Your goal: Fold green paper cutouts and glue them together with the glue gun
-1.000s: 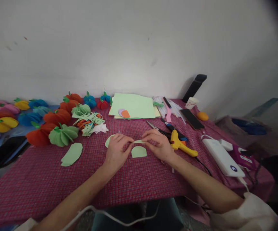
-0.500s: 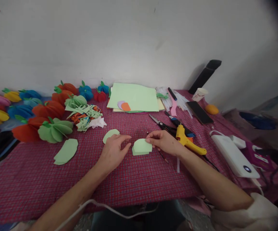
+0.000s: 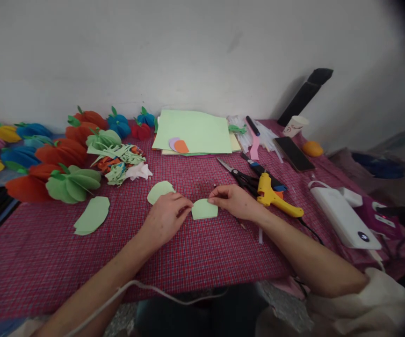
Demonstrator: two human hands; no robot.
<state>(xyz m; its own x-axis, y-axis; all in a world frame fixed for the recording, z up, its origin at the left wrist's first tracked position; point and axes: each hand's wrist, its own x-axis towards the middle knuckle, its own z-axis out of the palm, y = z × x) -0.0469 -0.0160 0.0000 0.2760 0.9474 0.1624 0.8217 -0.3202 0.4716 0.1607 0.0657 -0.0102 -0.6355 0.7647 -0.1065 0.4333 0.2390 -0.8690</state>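
Note:
A small light green paper piece (image 3: 204, 210), curved along its top and straight along its bottom, is between my hands just above or on the cloth. My right hand (image 3: 235, 201) pinches its upper right corner between thumb and finger. At its left edge, the thumb and forefinger of my left hand (image 3: 165, 216) close on the paper. Partly behind my left hand lies a rounded light green cutout (image 3: 159, 191). Farther left rests a small stack of light green cutouts (image 3: 92, 216).
Paper pumpkins (image 3: 72, 183) crowd the left, beside paper scraps (image 3: 120, 164). Green sheets (image 3: 195, 128) lie at the back. Scissors (image 3: 237, 174), a yellow glue gun (image 3: 276, 199), a phone (image 3: 293, 153), a paper cup (image 3: 295, 125) and a white power bank (image 3: 344, 215) stand or lie right.
My left hand has moved in to the paper's left edge and closed on it. The paper's two offset layers now line up as one. The view has shifted slightly.

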